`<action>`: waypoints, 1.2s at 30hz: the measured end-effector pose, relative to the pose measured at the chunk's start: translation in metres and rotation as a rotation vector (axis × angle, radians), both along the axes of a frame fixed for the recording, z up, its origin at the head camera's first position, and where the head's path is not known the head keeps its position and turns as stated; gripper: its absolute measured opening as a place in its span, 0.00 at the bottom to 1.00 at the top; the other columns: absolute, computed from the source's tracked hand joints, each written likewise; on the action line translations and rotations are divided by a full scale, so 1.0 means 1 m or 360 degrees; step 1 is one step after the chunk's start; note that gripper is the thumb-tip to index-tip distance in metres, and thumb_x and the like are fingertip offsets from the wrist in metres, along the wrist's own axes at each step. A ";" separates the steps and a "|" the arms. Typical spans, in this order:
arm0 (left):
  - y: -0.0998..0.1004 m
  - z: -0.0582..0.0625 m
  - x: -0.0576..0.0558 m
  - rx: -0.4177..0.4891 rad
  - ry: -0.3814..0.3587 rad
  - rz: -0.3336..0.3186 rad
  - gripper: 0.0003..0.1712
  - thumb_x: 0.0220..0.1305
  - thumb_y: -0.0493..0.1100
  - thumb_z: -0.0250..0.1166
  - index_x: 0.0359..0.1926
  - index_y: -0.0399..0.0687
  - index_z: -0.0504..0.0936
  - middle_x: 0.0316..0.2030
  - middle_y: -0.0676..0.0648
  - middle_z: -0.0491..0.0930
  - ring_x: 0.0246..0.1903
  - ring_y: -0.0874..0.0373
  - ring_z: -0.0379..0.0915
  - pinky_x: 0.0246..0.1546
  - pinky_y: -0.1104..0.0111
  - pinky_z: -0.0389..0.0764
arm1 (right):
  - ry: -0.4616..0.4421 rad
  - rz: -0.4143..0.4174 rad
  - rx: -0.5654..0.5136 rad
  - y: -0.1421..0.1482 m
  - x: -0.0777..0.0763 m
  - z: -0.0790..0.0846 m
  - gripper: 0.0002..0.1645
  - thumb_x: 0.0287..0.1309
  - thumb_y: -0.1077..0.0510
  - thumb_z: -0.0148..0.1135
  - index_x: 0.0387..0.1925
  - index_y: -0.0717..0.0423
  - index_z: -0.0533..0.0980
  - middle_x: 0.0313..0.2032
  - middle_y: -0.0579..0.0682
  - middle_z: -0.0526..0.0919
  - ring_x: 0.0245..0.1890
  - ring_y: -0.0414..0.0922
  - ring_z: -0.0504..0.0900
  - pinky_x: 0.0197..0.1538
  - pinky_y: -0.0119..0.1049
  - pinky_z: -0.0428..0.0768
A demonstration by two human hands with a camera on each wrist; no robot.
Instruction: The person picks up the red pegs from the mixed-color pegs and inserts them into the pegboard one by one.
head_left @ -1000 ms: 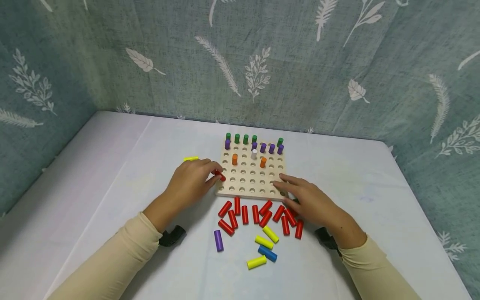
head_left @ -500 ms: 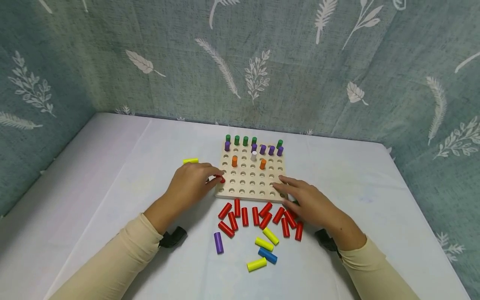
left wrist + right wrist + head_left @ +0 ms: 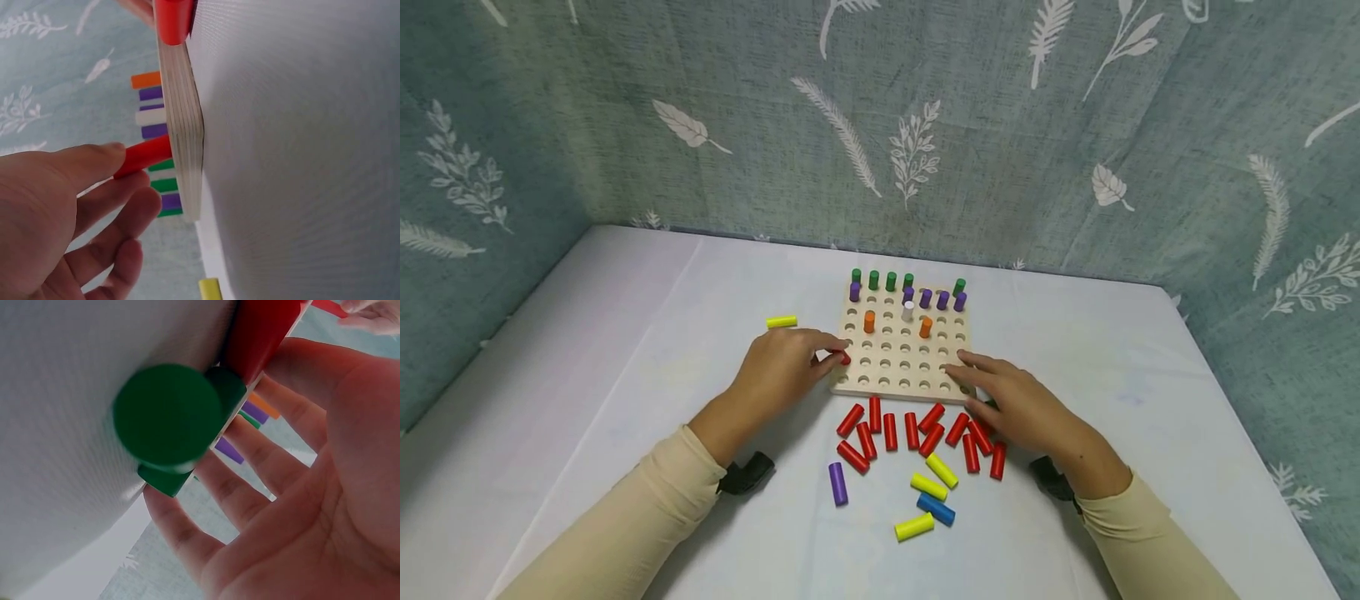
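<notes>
A square wooden pegboard (image 3: 895, 392) with rows of holes lies on the table. At its left edge my left hand (image 3: 778, 364) pinches a red peg (image 3: 145, 156) between thumb and fingertips. In the left wrist view this peg leans, its far end at the board's face; whether it sits in a hole I cannot tell. My right hand (image 3: 1022, 404) rests at the board's front right corner, fingers stretched over it. Green pegs (image 3: 165, 419) and a red one (image 3: 259, 337) lie close by that hand, partly hidden in the head view.
Green, purple, orange (image 3: 869, 322) and white (image 3: 907, 311) pegs stand in the board. Several loose red pegs (image 3: 890, 432) lie before it. Nearer are yellow (image 3: 913, 527), blue (image 3: 936, 509) and purple (image 3: 838, 484) pegs. A yellow peg (image 3: 782, 322) lies beyond my left hand.
Over the last second my left hand has shifted slightly toward the board's front edge with the red peg. My right hand stays in place.
</notes>
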State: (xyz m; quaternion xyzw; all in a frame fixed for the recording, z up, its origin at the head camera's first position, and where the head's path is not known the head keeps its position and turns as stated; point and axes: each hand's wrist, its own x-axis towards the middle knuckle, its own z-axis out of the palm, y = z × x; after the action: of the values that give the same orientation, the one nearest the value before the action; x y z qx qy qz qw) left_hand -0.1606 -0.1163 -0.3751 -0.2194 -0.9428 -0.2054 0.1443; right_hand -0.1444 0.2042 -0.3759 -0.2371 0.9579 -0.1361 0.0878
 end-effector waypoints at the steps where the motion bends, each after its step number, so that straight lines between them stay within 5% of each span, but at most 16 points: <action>1: 0.000 0.000 -0.001 0.0007 -0.0010 -0.0002 0.12 0.56 0.42 0.76 0.43 0.51 0.91 0.36 0.49 0.90 0.23 0.63 0.75 0.22 0.70 0.72 | 0.0001 -0.0001 0.0000 0.000 0.000 0.000 0.33 0.67 0.51 0.63 0.72 0.41 0.67 0.75 0.52 0.63 0.72 0.59 0.65 0.67 0.61 0.69; 30: -0.001 -0.003 -0.002 0.0051 -0.0096 -0.0022 0.14 0.57 0.41 0.75 0.46 0.51 0.90 0.36 0.48 0.90 0.22 0.63 0.71 0.23 0.71 0.66 | 0.0005 -0.0016 -0.0002 0.001 0.000 -0.001 0.34 0.66 0.51 0.64 0.72 0.39 0.67 0.74 0.52 0.63 0.72 0.59 0.65 0.67 0.61 0.69; 36: 0.003 -0.003 0.000 0.0011 -0.0197 -0.0004 0.18 0.58 0.41 0.74 0.51 0.53 0.88 0.40 0.47 0.90 0.24 0.62 0.74 0.23 0.71 0.67 | 0.0001 -0.0006 -0.0016 0.002 0.000 -0.002 0.34 0.66 0.52 0.64 0.72 0.40 0.67 0.74 0.52 0.63 0.72 0.59 0.65 0.67 0.61 0.69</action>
State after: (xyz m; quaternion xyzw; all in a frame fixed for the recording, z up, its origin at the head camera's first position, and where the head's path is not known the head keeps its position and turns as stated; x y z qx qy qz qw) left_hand -0.1603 -0.1134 -0.3785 -0.2070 -0.9489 -0.2220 0.0863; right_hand -0.1440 0.2060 -0.3780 -0.2358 0.9577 -0.1411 0.0859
